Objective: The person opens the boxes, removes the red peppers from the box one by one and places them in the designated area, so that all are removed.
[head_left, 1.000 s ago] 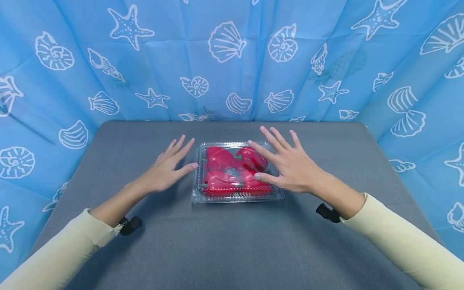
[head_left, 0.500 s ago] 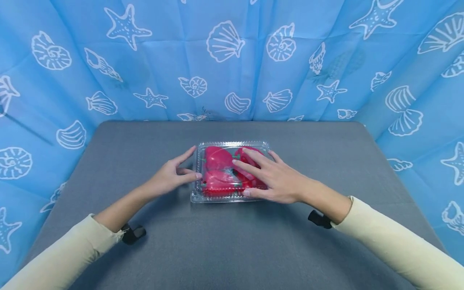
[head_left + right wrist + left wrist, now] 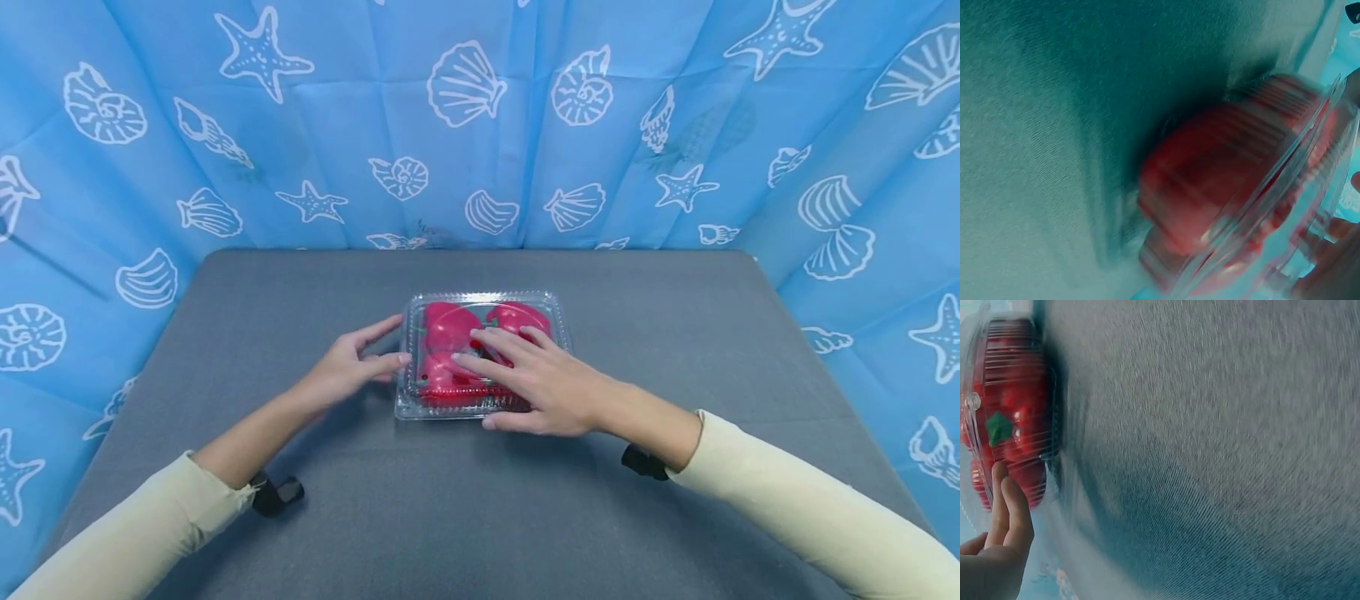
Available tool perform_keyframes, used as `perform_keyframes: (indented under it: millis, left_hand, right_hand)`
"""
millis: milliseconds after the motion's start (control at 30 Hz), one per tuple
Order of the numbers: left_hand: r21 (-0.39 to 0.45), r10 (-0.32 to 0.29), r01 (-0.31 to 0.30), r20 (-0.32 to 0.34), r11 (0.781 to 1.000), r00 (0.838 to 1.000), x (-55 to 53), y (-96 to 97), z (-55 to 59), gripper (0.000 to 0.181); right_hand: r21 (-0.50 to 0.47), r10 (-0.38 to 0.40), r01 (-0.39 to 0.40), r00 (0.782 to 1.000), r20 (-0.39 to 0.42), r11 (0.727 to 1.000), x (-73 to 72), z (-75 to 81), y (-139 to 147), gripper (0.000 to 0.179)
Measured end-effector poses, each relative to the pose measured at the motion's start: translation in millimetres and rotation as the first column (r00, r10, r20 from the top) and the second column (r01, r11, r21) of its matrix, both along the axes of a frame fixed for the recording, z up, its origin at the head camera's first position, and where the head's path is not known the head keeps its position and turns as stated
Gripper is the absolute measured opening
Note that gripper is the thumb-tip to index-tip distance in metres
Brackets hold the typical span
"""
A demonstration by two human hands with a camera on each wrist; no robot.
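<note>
No readable text
No lettering, number, brand or sign can be read on the clear clamshell container (image 3: 431,412), the grey table (image 3: 465,517) or the seashell-print curtain (image 3: 517,108).

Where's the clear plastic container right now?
In the head view, the clear plastic container sits near the middle of the gray table, with the left hand at its left side and the right hand over its front right corner.

Container (image 3: 441,412) on the desk (image 3: 420,517), fruit-shaped pieces (image 3: 450,327) inside it; left hand (image 3: 341,368) at its left edge, right hand (image 3: 553,385) over its right front part; curtain (image 3: 517,150) behind the desk.
</note>
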State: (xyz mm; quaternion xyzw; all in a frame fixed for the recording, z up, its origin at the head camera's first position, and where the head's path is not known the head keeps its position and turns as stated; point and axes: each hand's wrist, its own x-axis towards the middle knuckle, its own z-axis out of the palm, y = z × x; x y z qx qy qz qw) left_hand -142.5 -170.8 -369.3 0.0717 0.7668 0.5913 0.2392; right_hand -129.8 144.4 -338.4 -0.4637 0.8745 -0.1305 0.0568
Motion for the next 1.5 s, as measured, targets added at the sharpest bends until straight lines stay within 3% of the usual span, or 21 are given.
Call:
perform_keyframes:
  millis: [133, 333, 633, 900, 1133, 1300, 1500]
  left_hand:
    - [0.104, 0.026, -0.031, 0.054, 0.994, 0.998, 1.8, -0.6, 0.2, 0.075]
    - [0.162, 0.066, -0.083, 0.107, 0.983, 0.992, 4.7, -0.7, 0.7, 0.07]
    - [0.17, 0.086, -0.119, 0.191, 0.978, 0.978, 6.7, 1.7, -3.8, 0.069]
    - [0.173, 0.095, -0.14, 0.243, 0.975, 0.965, 8.2, 0.4, -4.9, 0.066]
    - [0.189, 0.078, -0.143, 0.312, 0.972, 0.947, 11.5, 0.3, -7.2, 0.068]
    - [0.21, 0.055, -0.127, 0.316, 0.969, 0.947, 13.0, -0.7, -9.7, 0.069]
    - [0.247, -0.057, -0.02, 0.303, 0.969, 0.951, 16.2, -4.7, -12.4, 0.08]
  right_hand:
    - [0.028, 0.05, -0.049, 0.998, -0.027, 0.998, 2.3, -1.0, -5, 0.083]
    - [0.074, 0.098, -0.095, 0.995, -0.036, 0.993, 6.0, -2.0, -11, 0.074]
    - [0.124, 0.156, -0.148, 0.986, -0.057, 0.981, 7.7, -3.1, -15, 0.071]
    - [0.102, 0.174, -0.163, 0.979, -0.103, 0.981, 9.1, -4.6, -18, 0.066]
    - [0.061, 0.183, -0.177, 0.976, -0.12, 0.982, 10.1, -4.3, -23, 0.06]
    - [0.054, 0.196, -0.191, 0.973, -0.119, 0.98, 10.3, -4.9, -27, 0.057]
    - [0.06, 0.197, -0.19, 0.971, -0.133, 0.98, 9.6, -5.1, -30, 0.057]
